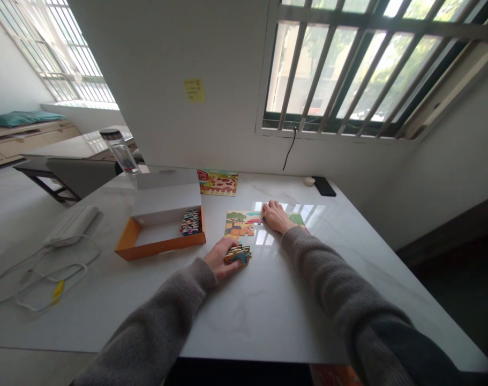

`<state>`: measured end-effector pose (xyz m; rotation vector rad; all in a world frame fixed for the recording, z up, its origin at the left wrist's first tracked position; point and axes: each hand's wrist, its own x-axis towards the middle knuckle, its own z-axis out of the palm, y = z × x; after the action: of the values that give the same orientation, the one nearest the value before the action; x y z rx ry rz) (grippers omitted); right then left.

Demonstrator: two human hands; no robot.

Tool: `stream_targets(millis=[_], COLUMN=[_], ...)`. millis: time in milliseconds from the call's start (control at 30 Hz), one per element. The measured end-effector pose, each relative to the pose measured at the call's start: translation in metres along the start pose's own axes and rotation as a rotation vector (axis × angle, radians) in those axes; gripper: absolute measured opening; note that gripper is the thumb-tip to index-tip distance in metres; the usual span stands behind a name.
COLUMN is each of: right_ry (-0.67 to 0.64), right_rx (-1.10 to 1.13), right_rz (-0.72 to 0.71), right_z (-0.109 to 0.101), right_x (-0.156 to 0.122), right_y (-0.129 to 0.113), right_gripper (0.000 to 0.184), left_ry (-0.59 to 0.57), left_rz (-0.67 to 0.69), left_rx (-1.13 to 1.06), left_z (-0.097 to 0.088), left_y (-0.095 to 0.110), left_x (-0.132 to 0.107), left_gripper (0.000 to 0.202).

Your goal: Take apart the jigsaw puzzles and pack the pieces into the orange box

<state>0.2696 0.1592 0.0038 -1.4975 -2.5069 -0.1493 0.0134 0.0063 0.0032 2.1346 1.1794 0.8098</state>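
Observation:
My left hand (220,258) rests on the white tabletop (276,316), gripping a small stack of wooden jigsaw pieces (238,255) against the fingers. My right hand (276,216) lies on a partly assembled colourful jigsaw puzzle (239,224), its fingertips pinched on a small jigsaw piece (261,219). To the left, an orange box tray (159,244) with a raised white lid (167,195) holds a heap of multicoloured pieces (191,222). A picture card of the puzzle (217,183) lies behind it, out of reach of both hands' current spots.
A glass bottle (120,151) stands at the far left corner. A white power adapter (70,225) with tangled cables lies on the left. A black phone (324,186) and small white object (308,181) sit at the back edge, below a barred window (348,69).

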Motion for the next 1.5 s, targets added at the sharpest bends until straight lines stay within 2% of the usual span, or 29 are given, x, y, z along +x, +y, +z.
stream_targets(millis=[267,467,633,733,867,933,1000,1100,1200,1267,1300,1367,1500], right_ry=[0.001,0.013,-0.061,-0.083,-0.047,-0.018,-0.025,-0.077,-0.106,-0.112,-0.101,-0.033,0.160], right_rx=[0.102,0.253,0.461,0.615,0.817,1.023,1.129,1.280,1.494,1.586,1.586,1.467,0.937], right_rz=[-0.034,0.043,0.101,0.121,0.125,0.127,0.122,0.081,0.063,0.056,0.051,0.044,0.051], right_z=[-0.001,-0.004,-0.025,-0.043,-0.060,-0.065,-0.068,-0.069,-0.067,-0.062,-0.059,-0.052,-0.040], right_x=[0.000,0.009,0.019,0.012,-0.015,-0.035,-0.056,-0.086,-0.108,-0.118,-0.122,-0.128,-0.134], right_y=[0.002,0.007,0.015,0.013,-0.005,-0.021,-0.039,-0.067,-0.091,-0.104,-0.109,-0.118,-0.128], right_gripper=[0.027,0.032,0.019,0.015,0.012,0.006,0.006,0.011,0.011,0.023,0.032,0.036,0.010], left_ry=[-0.027,-0.038,-0.029,-0.041,-0.045,-0.056,-0.095,-0.140,-0.122,-0.100,-0.100,-0.120,-0.170], left_rz=[-0.031,-0.041,-0.032,-0.013,0.018,0.029,0.041,0.061,0.069,0.074,0.081,0.105,0.133], left_rx=[0.013,0.008,0.035,0.063,0.098,0.101,0.085,0.058,0.060,0.066,0.072,0.093,0.132], left_z=[0.000,0.000,0.000,0.001,0.002,0.002,0.000,-0.001,0.000,0.001,0.002,0.002,0.000], left_y=[-0.002,-0.002,-0.003,-0.004,-0.009,-0.011,-0.013,-0.017,-0.020,-0.022,-0.022,-0.022,-0.025], left_x=[0.000,0.000,0.001,0.002,0.002,0.001,0.002,0.002,0.003,0.003,0.003,0.002,0.001], left_gripper=[0.036,0.037,0.037,0.038,0.043,0.045,0.047,0.046,0.046,0.048,0.050,0.052,0.070])
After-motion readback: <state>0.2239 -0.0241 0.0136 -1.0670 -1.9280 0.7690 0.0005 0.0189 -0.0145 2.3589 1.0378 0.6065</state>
